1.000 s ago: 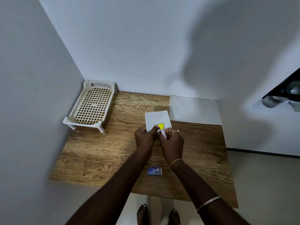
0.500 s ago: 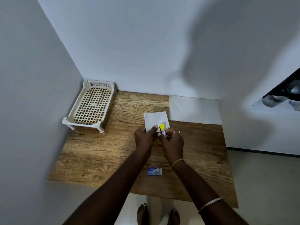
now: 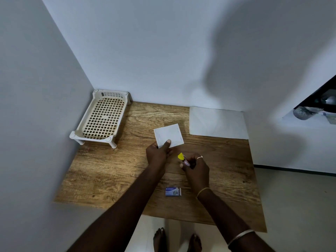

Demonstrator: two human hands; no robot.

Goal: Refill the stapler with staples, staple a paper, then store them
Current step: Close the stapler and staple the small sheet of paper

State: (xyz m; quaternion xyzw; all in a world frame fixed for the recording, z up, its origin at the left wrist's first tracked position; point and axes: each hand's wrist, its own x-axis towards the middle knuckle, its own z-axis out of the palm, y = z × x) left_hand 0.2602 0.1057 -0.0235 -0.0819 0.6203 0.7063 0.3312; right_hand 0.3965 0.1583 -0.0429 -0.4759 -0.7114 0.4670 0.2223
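Note:
My left hand pinches the near edge of a small folded white paper, thumb on top, above the middle of the wooden table. My right hand grips a small stapler with a yellow tip and a red label. The stapler sits just right of the paper and apart from it. A small blue staple box lies on the table between my forearms, near the front edge.
A white plastic lattice tray on short legs stands at the table's back left corner against the walls. A larger white sheet lies at the back right. The table's right edge drops to the floor, and my bare feet show below the front edge.
The stapler was on the paper's near edge with both hands together. Now my right hand has drawn the stapler down and to the right, off the paper; my left hand still holds the paper.

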